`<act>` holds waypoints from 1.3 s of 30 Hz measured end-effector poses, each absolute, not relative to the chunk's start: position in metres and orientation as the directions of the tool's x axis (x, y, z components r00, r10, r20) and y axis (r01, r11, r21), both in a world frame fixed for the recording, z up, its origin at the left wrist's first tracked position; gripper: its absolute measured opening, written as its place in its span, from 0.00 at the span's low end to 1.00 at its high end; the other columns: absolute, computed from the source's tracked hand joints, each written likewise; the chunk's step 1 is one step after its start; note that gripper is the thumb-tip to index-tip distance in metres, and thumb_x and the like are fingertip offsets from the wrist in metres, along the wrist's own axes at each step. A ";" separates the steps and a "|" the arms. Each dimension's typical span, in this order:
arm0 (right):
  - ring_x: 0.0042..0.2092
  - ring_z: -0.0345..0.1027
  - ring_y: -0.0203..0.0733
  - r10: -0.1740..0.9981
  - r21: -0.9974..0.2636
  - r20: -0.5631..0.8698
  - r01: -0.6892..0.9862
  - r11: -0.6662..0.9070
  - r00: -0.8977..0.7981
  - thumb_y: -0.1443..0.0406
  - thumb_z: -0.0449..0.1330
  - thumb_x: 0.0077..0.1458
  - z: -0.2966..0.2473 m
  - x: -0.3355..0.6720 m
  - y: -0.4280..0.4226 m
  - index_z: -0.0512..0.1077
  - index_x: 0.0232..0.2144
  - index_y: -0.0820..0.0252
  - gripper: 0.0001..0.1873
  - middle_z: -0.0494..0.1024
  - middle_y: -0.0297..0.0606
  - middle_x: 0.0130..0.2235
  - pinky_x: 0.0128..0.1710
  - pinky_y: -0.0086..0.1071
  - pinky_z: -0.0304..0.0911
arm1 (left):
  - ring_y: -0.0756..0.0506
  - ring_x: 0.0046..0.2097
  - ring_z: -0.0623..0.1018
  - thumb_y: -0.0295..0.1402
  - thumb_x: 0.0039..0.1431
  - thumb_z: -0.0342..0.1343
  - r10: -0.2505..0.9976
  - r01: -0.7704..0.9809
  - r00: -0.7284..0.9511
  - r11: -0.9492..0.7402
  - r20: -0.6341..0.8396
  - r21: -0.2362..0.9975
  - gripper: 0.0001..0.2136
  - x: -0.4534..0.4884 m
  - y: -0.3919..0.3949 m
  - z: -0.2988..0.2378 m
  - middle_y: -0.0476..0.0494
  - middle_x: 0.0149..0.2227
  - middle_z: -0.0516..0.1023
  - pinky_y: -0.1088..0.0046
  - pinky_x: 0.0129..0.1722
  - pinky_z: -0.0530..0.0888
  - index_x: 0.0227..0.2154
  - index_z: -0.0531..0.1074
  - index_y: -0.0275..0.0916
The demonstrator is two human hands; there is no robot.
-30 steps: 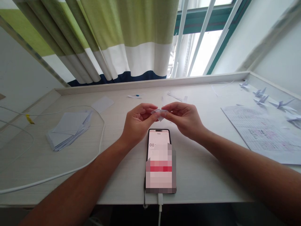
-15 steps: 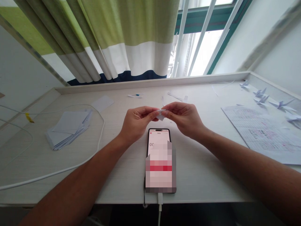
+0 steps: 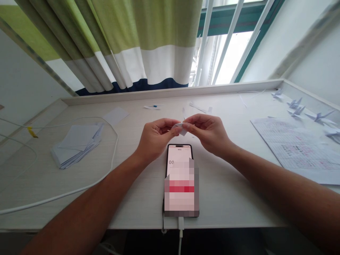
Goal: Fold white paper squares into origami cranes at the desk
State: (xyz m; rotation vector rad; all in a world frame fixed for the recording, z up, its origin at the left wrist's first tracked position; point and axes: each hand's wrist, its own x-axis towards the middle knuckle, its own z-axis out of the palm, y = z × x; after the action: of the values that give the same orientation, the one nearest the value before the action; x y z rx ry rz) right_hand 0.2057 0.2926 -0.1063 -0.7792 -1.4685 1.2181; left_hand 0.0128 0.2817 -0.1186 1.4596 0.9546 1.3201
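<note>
A person's 2 bare hands meet above a white desk, pinching 1 small piece of folded white paper between them. The paper is held just past the top end of a phone lying face up with a charging cable plugged into its near end. The left hand has its thumb and fingertips closed on the paper's left side; the right hand pinches the right side the same way. The thumbs hide much of the paper, so its exact folds cannot be made out.

The likeliest trouble is a crooked or slipped crease, because the piece is so small and the fingertips cover most of it. Pulling the hands apart too hard could tear the thin paper; a loose pinch could let it spring open or drop near the phone.

On the left, a white cord loops past a stack of paper and runs close along the left forearm. If the arm caught it, the tug could jolt the pinch. Several folded paper birds sit at far right, well apart from the hands.
</note>
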 end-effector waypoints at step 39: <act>0.43 0.78 0.45 0.750 -0.736 0.554 0.209 0.644 -0.360 0.63 0.68 0.63 -0.113 0.211 0.294 0.82 0.45 0.54 0.08 0.83 0.39 0.42 0.45 0.45 0.77 | 0.46 0.36 0.83 0.39 0.63 0.65 0.962 -0.037 0.212 -0.166 0.170 0.985 0.09 0.012 0.281 -0.106 0.43 0.35 0.84 0.67 0.41 0.80 0.38 0.80 0.38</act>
State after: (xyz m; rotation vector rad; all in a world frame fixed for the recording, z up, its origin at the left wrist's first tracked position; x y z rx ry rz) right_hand 0.2111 0.2941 -0.1132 -0.7589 -1.8927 0.6999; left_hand 0.0115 0.2811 -0.1062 1.4125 0.9488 1.1756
